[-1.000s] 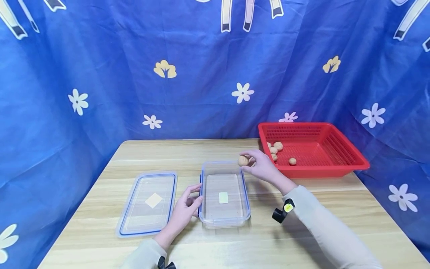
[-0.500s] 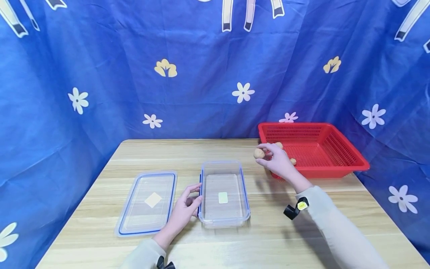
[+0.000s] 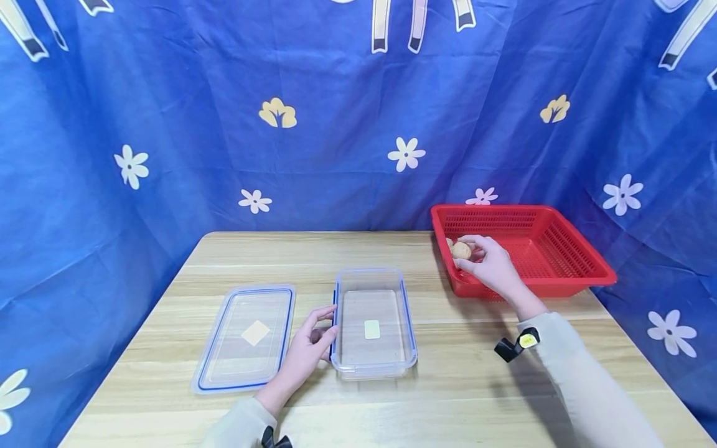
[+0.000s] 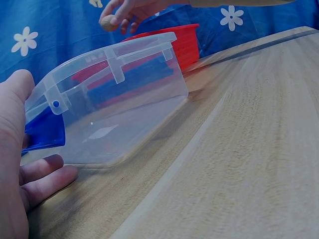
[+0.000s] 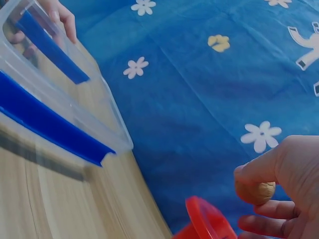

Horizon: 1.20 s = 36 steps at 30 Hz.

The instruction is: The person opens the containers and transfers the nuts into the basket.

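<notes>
In the head view my right hand (image 3: 488,264) is over the left side of the red basket (image 3: 538,283), pinching a walnut (image 3: 462,250) between thumb and fingers. The right wrist view shows this walnut (image 5: 255,192) under my thumb, the basket's rim below it. More walnuts in the basket are mostly hidden by my hand. My left hand (image 3: 305,348) rests against the left side of a clear plastic container (image 3: 372,367), fingers relaxed around its blue latch flap (image 4: 47,130). No food shows inside the container, only a pale label on its bottom.
A clear lid (image 3: 243,367) with a blue seal lies flat on the wooden table (image 3: 442,404), left of the container. A blue patterned curtain (image 3: 336,174) hangs behind and on both sides of the table.
My right hand has carried the walnut rightward from the container's far right corner to over the basket. My left hand, the container and the lid stay where they were.
</notes>
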Tool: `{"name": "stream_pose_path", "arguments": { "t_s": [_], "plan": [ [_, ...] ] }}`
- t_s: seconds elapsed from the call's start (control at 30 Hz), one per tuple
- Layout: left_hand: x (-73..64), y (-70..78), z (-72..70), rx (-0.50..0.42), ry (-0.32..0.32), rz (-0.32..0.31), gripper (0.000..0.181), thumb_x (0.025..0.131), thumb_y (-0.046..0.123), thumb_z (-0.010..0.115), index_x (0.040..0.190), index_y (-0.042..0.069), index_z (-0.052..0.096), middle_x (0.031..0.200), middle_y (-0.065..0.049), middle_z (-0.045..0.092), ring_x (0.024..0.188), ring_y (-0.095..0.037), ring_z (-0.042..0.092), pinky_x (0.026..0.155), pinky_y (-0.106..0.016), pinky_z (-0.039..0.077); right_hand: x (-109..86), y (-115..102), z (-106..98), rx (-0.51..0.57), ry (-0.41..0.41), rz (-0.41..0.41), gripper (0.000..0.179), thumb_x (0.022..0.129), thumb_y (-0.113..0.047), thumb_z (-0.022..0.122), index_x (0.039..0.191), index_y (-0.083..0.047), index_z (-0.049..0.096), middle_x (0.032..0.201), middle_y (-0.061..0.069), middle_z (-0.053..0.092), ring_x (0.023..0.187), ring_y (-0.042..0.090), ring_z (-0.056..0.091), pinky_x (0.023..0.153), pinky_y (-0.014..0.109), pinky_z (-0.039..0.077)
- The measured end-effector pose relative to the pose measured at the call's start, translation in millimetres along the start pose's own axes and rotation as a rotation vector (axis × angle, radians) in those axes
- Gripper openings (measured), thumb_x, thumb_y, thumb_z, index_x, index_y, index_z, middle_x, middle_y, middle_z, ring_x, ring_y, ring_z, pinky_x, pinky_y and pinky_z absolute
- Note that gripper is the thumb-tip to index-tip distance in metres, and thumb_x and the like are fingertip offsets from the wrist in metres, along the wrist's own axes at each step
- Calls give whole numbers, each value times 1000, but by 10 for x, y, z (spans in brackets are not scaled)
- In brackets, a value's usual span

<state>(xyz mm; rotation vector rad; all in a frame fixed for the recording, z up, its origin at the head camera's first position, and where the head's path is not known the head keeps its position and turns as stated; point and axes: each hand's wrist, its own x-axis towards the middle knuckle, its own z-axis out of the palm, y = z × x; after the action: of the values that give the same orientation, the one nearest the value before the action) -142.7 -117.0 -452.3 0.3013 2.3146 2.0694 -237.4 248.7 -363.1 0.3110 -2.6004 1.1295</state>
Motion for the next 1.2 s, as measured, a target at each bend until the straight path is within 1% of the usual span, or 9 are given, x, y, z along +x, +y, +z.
{"name": "stream_pose_path", "arguments": {
  "t_s": [0.2,0.4,0.47,0.5,0.63,0.73,0.9,1.07,1.2],
  "plan": [
    [-3,6,13,5,2,-10,43,94,8,55,135,7,45,129,-16,45,94,-38,57,55,-42,57,0,149,-95,0,9,15,44,78,-13,74,118,-7,58,104,17,56,91,34,58,76,44,51],
    [-10,4,20,7,-2,-6,43,94,8,54,135,6,44,129,-18,45,95,-41,57,55,-42,57,21,312,-148,-21,-12,60,44,80,-13,72,120,-3,56,106,21,58,91,35,57,73,41,51],
    [14,-79,12,7,2,-4,43,94,11,56,135,9,45,128,-16,46,95,-38,58,54,-40,57,30,368,-155,-33,-27,77,44,80,-13,72,120,-2,56,108,22,58,92,35,57,74,40,50],
    [21,-97,9,3,2,-5,43,93,11,56,135,10,45,128,-15,46,95,-38,58,54,-40,57,36,395,-158,-40,-35,84,45,80,-14,72,120,-2,55,109,22,57,93,35,57,74,41,50],
    [34,-106,5,4,1,6,43,93,11,56,135,9,45,128,-16,46,95,-39,58,53,-40,57,59,476,-174,-88,-77,106,47,81,-16,71,123,-1,53,112,23,56,95,35,55,77,44,48],
    [8,3,14,13,-8,9,43,94,7,55,135,6,44,129,-19,45,95,-41,57,54,-42,57,67,509,-183,-123,-105,124,48,82,-16,70,124,-1,52,115,23,56,96,36,54,79,47,48],
    [11,31,6,28,-18,5,43,94,8,54,136,5,44,130,-20,45,95,-39,58,55,-41,57,74,556,-177,-145,-138,145,45,83,-14,68,124,0,52,113,23,56,95,36,54,79,48,48],
    [35,61,-27,85,-28,23,43,93,9,57,134,5,46,126,-20,48,86,-33,61,54,-36,57,84,566,-176,-147,-164,161,45,83,-12,68,124,1,54,113,25,57,98,38,56,84,51,49],
    [49,121,-57,122,-47,12,43,92,8,58,133,5,46,125,-20,50,80,-29,61,56,-37,58,82,541,-176,-137,-163,163,45,84,-14,68,124,0,54,116,27,55,100,39,55,85,52,48]
  ]
}}
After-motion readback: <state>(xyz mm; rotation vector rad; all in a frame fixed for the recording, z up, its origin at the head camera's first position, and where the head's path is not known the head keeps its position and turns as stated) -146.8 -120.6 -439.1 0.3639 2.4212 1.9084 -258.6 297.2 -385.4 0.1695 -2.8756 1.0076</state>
